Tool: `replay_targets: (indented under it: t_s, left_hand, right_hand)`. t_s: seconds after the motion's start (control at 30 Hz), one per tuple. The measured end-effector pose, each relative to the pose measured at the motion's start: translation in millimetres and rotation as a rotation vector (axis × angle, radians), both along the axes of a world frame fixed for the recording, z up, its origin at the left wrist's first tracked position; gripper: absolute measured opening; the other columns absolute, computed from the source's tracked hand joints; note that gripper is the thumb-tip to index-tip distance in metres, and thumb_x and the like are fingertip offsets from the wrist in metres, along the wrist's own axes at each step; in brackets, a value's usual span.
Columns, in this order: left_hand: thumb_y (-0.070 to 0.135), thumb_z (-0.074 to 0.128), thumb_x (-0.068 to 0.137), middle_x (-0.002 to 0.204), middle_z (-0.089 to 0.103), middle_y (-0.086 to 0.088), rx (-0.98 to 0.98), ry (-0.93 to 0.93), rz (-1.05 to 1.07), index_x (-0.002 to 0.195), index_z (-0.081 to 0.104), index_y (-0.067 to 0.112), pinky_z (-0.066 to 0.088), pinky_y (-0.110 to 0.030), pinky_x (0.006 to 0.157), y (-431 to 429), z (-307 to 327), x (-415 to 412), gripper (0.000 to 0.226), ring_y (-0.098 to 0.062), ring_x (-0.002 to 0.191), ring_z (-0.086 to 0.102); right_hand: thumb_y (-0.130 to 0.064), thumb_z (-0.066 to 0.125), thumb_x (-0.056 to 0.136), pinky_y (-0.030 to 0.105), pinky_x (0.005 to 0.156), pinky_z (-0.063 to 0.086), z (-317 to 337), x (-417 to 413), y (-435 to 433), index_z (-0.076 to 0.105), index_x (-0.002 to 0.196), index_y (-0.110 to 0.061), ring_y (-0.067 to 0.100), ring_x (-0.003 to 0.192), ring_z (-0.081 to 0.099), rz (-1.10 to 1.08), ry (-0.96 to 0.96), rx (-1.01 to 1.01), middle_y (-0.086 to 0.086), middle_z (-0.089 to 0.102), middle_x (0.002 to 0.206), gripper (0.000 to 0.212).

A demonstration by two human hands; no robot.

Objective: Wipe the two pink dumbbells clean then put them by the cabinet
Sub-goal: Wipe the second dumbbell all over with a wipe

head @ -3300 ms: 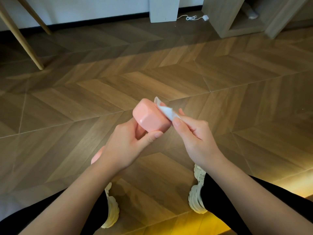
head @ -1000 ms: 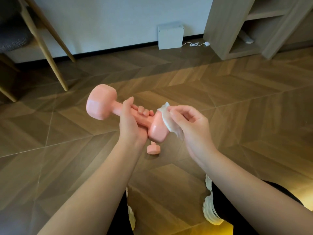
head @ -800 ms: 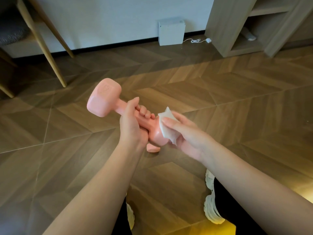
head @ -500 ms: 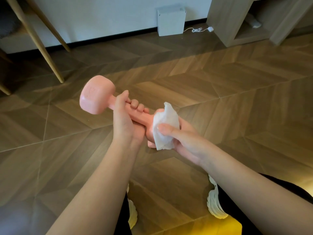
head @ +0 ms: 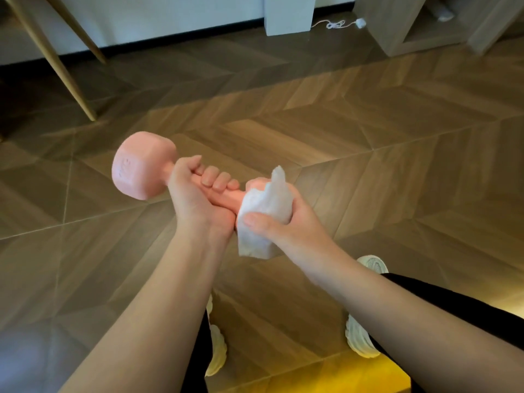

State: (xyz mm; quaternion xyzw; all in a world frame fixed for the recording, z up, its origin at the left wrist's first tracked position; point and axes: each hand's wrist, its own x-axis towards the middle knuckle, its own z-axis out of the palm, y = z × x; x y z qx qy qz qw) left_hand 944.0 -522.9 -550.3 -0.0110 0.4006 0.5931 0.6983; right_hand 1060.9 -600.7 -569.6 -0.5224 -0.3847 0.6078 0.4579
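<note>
A pink dumbbell [head: 141, 165] is held level above the wooden floor. My left hand [head: 195, 194] grips its handle, with the left head sticking out free to the left. My right hand [head: 286, 219] wraps a white wipe [head: 265, 211] around the dumbbell's right head, which is hidden under the wipe and my palm. The second pink dumbbell is out of sight, hidden behind my hands. The wooden cabinet [head: 397, 26] stands at the far right by the wall.
A white box [head: 289, 12] stands against the wall with a white cable and plug [head: 340, 24] beside it. Slanted wooden legs [head: 56, 61] come down at the far left. My white shoes [head: 360, 338] rest on the herringbone floor below my arms.
My right hand has gone from dabbing the right head with the wipe to closing the wipe fully round it. The second dumbbell on the floor has become hidden behind my hands.
</note>
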Motion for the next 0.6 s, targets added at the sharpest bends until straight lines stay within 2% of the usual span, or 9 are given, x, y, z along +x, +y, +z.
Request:
replay_targets:
  t_s: [0.07, 0.17, 0.23, 0.3, 0.37, 0.43, 0.5, 0.57, 0.6]
  left_hand:
    - [0.017, 0.047, 0.088, 0.048, 0.024, 0.007, -0.022, -0.001, -0.016, 0.049, 0.034, 0.02, 0.033, -0.02, 0.042, -1, 0, 4, 0.041, -0.012, 0.037, 0.025]
    - [0.016, 0.046, 0.089, 0.047, 0.023, 0.007, -0.025, 0.045, -0.037, 0.057, 0.032, 0.02, 0.033, -0.019, 0.041, -2, 1, 10, 0.036, -0.012, 0.037, 0.025]
    - [0.015, 0.046, 0.089, 0.047, 0.023, 0.007, -0.025, 0.063, -0.035, 0.059, 0.031, 0.021, 0.032, -0.019, 0.04, -2, 1, 9, 0.034, -0.012, 0.037, 0.024]
    - [0.015, 0.046, 0.088, 0.048, 0.023, 0.007, -0.022, 0.055, -0.028, 0.059, 0.031, 0.021, 0.032, -0.02, 0.04, -2, 0, 6, 0.034, -0.012, 0.038, 0.024]
    - [0.016, 0.046, 0.088, 0.048, 0.023, 0.007, -0.021, 0.04, -0.022, 0.058, 0.03, 0.02, 0.033, -0.021, 0.04, -3, 0, 3, 0.035, -0.012, 0.038, 0.024]
    - [0.015, 0.046, 0.088, 0.048, 0.023, 0.007, -0.023, 0.021, -0.018, 0.057, 0.031, 0.02, 0.033, -0.021, 0.04, -5, -1, 3, 0.035, -0.012, 0.038, 0.024]
    - [0.015, 0.046, 0.088, 0.048, 0.023, 0.006, -0.03, 0.005, -0.024, 0.056, 0.032, 0.02, 0.033, -0.02, 0.04, -6, -1, 6, 0.035, -0.013, 0.037, 0.024]
    - [0.015, 0.046, 0.087, 0.048, 0.023, 0.006, -0.032, 0.035, -0.041, 0.056, 0.032, 0.02, 0.032, -0.02, 0.041, -6, -1, 9, 0.035, -0.013, 0.038, 0.024]
    - [0.015, 0.047, 0.087, 0.048, 0.023, 0.006, -0.031, 0.058, -0.048, 0.057, 0.032, 0.02, 0.032, -0.021, 0.042, -6, -1, 9, 0.034, -0.013, 0.039, 0.024]
  right_hand:
    - [-0.022, 0.079, 0.079, 0.021, 0.076, 0.055, 1, -4, 2, 0.057, 0.124, -0.007, 0.008, 0.09, 0.067, -0.074, 0.058, -0.018, 0.004, 0.067, 0.105, 0.052]
    - [-0.028, 0.061, 0.096, 0.02, 0.075, 0.055, 2, -3, 2, 0.065, 0.11, -0.015, 0.005, 0.084, 0.07, -0.101, 0.094, -0.065, -0.002, 0.074, 0.092, 0.019]
    - [-0.029, 0.059, 0.096, 0.028, 0.087, 0.055, 0, 2, 0, 0.063, 0.116, -0.019, 0.015, 0.102, 0.07, -0.02, 0.107, -0.071, 0.005, 0.074, 0.109, 0.023]
    - [-0.023, 0.066, 0.091, 0.039, 0.098, 0.054, 1, 7, -2, 0.052, 0.132, -0.019, 0.019, 0.114, 0.065, 0.075, 0.05, -0.058, 0.003, 0.067, 0.12, 0.044]
    - [-0.02, 0.078, 0.084, 0.042, 0.096, 0.056, 0, 9, -1, 0.048, 0.135, -0.022, 0.017, 0.111, 0.065, 0.12, -0.017, -0.058, -0.006, 0.064, 0.115, 0.06]
    - [-0.025, 0.079, 0.075, 0.04, 0.094, 0.057, -2, 6, 0, 0.05, 0.134, -0.019, 0.018, 0.11, 0.066, 0.073, -0.016, -0.079, -0.003, 0.066, 0.119, 0.066]
    - [-0.028, 0.078, 0.08, 0.036, 0.092, 0.057, -1, 0, 1, 0.053, 0.131, -0.014, 0.018, 0.108, 0.069, -0.01, 0.036, -0.12, 0.01, 0.068, 0.122, 0.059]
    - [-0.033, 0.068, 0.092, 0.033, 0.085, 0.054, 1, -2, 1, 0.06, 0.124, -0.014, 0.016, 0.099, 0.069, -0.047, 0.07, -0.153, 0.019, 0.068, 0.12, 0.039]
    - [-0.039, 0.064, 0.093, 0.034, 0.083, 0.052, 1, -2, 1, 0.062, 0.121, -0.014, 0.017, 0.097, 0.068, -0.048, 0.081, -0.173, 0.021, 0.067, 0.121, 0.038]
